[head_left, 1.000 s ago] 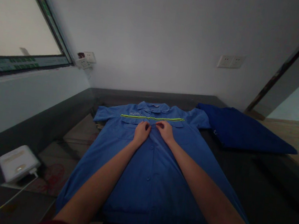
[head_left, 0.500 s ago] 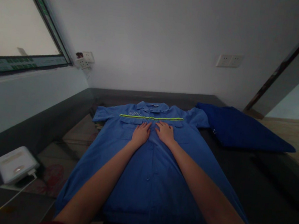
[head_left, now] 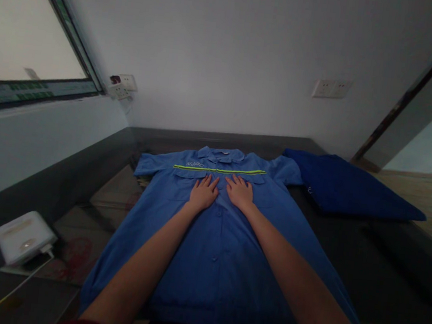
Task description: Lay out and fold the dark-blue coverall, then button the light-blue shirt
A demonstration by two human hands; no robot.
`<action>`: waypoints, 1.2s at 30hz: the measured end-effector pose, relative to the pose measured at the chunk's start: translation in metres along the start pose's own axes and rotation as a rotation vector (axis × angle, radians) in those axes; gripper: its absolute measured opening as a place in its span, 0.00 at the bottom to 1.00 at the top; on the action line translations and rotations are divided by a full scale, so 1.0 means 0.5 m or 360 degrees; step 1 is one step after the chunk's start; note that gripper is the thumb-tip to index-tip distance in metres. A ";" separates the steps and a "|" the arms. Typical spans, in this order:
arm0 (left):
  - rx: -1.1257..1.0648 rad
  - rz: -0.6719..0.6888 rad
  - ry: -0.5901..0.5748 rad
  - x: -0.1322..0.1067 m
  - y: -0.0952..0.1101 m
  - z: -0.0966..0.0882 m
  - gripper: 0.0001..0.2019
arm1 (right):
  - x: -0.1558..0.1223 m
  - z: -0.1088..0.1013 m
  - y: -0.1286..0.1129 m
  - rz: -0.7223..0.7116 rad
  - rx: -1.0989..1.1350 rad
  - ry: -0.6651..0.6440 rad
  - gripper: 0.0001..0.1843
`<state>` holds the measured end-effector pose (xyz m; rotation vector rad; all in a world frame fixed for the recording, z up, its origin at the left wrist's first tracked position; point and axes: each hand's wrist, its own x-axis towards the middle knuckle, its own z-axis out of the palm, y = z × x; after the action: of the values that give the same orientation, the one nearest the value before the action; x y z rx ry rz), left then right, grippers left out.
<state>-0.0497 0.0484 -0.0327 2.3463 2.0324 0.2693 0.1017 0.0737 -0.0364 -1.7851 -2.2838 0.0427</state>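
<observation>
A blue short-sleeved work shirt [head_left: 175,246] with a yellow-green chest stripe lies spread flat, front up and buttoned, on a dark table [head_left: 349,260]. My left hand [head_left: 203,193] rests flat on the shirt's chest just left of the button line, fingers stretched out. My right hand [head_left: 240,192] lies flat just right of the button line, fingers out as well. Both palms press on the cloth below the stripe and hold nothing.
A folded dark blue garment [head_left: 345,190] lies on the table's right side. A white box-shaped device [head_left: 22,236] with a white cable sits at the left front. Wall sockets [head_left: 332,88] are on the far wall; a window is at the left.
Both hands went from a curled pinch at the shirt's button line to lying flat with fingers stretched on the chest. The shirt has not shifted.
</observation>
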 end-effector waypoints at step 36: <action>-0.0432 0.0261 -0.0132 -0.150 0.027 -0.075 0.05 | -0.219 -0.108 -0.083 -0.0140 -0.0115 -0.0231 0.14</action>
<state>-0.0522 -0.0310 -0.0024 2.3131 1.6513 0.4155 0.0981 -0.0487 0.0044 -1.7673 -2.4927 0.0779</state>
